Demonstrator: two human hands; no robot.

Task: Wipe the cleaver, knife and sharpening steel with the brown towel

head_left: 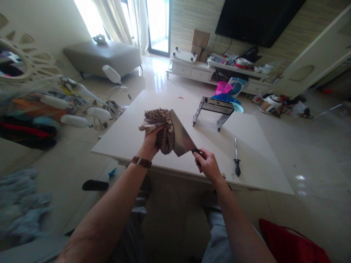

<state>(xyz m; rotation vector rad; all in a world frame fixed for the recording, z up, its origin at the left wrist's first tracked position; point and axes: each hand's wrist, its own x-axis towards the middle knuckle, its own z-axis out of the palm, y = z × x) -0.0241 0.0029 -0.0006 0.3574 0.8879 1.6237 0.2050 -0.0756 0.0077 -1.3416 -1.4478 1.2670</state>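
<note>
My right hand (207, 164) is closed round the dark handle of a cleaver (181, 138), whose broad steel blade points up and to the left over the white table (257, 146). My left hand (151, 140), with a brown watch strap at the wrist, grips a brown patterned cloth (162, 126) and presses it against the blade's left face. Both hands are above the table's near edge.
A honing steel (236, 157) with a black handle lies on the table to the right. A clear knife rack (214, 109) stands further back. A red bag (290, 244) is on the floor at lower right, a black slipper (95, 185) at left, and cluttered racks at far left.
</note>
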